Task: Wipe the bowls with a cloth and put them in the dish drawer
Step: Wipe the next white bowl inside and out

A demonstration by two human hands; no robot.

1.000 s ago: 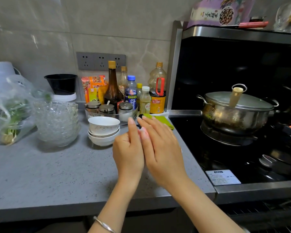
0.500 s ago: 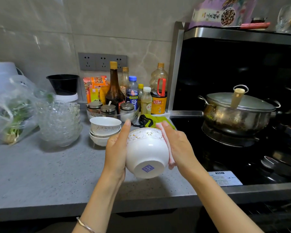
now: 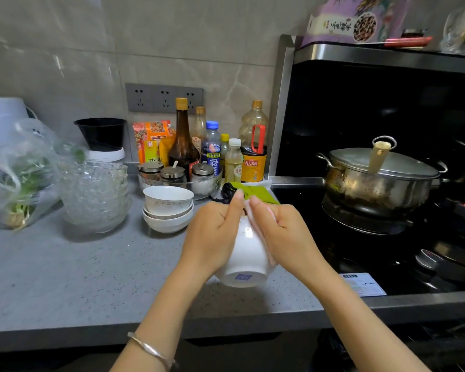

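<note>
Bowl [image 3: 246, 253]: white, tipped on its side with the foot toward the camera, held between both hands above the worktop [image 3: 65, 277] near its front edge.
Left hand [image 3: 212, 237]: grip curled round the bowl's left wall, thumb up at the rim.
Right hand [image 3: 285, 234]: grip curled, pressing a pale cloth [image 3: 272, 258] to the bowl's right wall.
Stack [image 3: 168, 210]: nested white bowls, upright on the worktop, just behind the left hand.
Glass bowls [image 3: 94, 194]: nested, left of the stack.
Pot [image 3: 376, 181]: lidded, on the stove at right.

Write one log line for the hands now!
wiping | left hand grips white bowl | right hand presses pink cloth on it | stacked bowls on counter
</note>
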